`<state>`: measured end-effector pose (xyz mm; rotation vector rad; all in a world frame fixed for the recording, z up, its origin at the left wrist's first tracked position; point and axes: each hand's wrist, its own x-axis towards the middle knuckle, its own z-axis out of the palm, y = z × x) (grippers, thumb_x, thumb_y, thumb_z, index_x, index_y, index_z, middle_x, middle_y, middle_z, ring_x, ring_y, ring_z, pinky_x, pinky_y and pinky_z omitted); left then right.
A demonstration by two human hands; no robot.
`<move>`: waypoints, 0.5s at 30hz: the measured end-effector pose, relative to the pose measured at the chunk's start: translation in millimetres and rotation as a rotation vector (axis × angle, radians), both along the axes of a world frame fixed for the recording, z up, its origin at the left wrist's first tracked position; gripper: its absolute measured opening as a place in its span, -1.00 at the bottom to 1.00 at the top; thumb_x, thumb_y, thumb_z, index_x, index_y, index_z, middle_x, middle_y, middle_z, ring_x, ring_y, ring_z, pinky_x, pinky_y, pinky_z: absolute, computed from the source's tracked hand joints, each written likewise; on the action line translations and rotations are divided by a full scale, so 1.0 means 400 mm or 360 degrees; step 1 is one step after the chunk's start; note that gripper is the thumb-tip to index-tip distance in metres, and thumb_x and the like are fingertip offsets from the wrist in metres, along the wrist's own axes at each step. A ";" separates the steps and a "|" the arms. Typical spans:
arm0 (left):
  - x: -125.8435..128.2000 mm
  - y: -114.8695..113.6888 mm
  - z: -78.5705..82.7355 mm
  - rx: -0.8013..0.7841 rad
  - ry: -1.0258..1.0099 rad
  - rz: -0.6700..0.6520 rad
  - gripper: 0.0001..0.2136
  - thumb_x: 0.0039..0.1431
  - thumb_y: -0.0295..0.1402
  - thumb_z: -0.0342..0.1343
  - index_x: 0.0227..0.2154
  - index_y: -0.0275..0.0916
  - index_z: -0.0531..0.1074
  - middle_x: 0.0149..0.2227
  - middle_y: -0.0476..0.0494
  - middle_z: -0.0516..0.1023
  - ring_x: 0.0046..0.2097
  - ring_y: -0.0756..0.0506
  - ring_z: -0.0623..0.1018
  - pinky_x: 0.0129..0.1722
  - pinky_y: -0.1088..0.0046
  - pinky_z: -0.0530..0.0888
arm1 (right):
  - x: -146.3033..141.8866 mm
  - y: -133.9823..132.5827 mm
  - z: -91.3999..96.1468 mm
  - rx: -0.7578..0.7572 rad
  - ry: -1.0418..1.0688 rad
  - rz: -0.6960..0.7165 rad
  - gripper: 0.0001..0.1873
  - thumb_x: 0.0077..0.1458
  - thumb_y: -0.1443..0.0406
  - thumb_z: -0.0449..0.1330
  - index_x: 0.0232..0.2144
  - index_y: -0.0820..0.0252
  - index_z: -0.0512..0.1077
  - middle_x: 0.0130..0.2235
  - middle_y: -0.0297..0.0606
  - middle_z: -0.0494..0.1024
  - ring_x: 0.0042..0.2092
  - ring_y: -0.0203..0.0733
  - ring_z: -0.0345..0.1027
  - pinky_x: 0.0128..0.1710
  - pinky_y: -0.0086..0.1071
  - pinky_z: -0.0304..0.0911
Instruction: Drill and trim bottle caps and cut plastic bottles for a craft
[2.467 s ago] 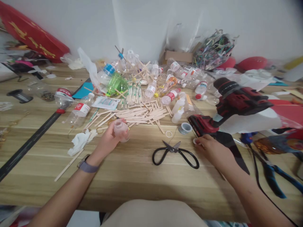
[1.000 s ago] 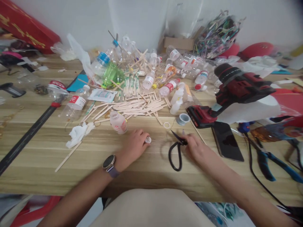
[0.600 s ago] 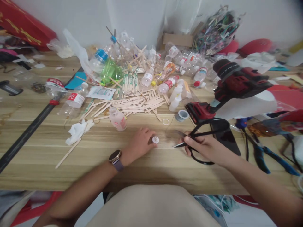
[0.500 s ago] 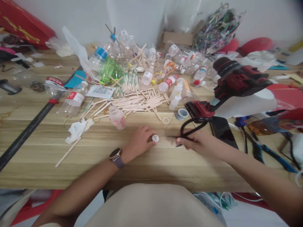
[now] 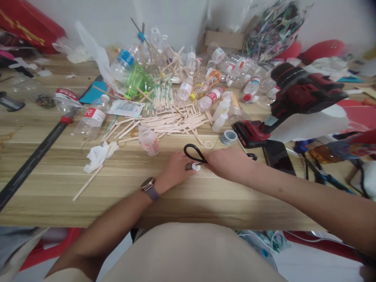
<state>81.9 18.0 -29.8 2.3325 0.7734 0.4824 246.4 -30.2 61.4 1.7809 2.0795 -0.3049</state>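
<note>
Near the front middle of the table, my left hand (image 5: 176, 167) is closed around a small dark cylinder with a white end (image 5: 196, 167), which faces right. A watch (image 5: 149, 185) is on the left wrist. My right hand (image 5: 229, 162) grips black-handled scissors (image 5: 201, 159) from above. One looped handle sticks out to the left, over the cylinder. The blades are mostly hidden by the hand, and a thin dark part reaches the cylinder's white end. Just beyond the hands lie a white ring (image 5: 208, 145) and a small grey spool (image 5: 228, 137).
A pinkish bottle (image 5: 149, 141) stands beyond my left hand. Behind it lie many wooden sticks (image 5: 170, 123) and plastic bottles (image 5: 185, 89). A red and black power drill (image 5: 302, 92) stands at right, beside a phone (image 5: 277, 158). A black tube (image 5: 35, 160) lies left.
My right hand has moved left with the scissors, turning them so a handle loop now points left. They have come up to the cylinder's white end. My left hand keeps its hold.
</note>
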 end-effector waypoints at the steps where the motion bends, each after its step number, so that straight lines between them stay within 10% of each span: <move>1: 0.000 -0.001 0.001 0.0007 -0.0014 -0.0002 -0.73 0.05 -0.42 0.24 -0.13 -0.20 0.55 -0.01 -0.17 0.59 0.06 -0.22 0.49 0.10 0.19 0.36 | -0.001 0.000 -0.001 -0.0001 -0.0012 0.0012 -0.72 0.27 0.23 0.08 -0.18 0.22 0.55 -0.31 0.03 0.65 -0.22 0.14 0.57 -0.31 -0.18 0.40; 15: -0.002 -0.002 -0.010 0.0047 -0.0071 0.0020 -0.78 0.06 -0.41 0.23 -0.19 -0.20 0.57 -0.09 -0.16 0.61 0.03 -0.22 0.50 0.09 0.18 0.39 | -0.007 -0.006 -0.012 0.0084 -0.0048 0.0106 -0.74 0.28 0.25 0.09 -0.20 0.23 0.56 -0.35 0.02 0.65 -0.27 0.14 0.57 -0.37 -0.18 0.41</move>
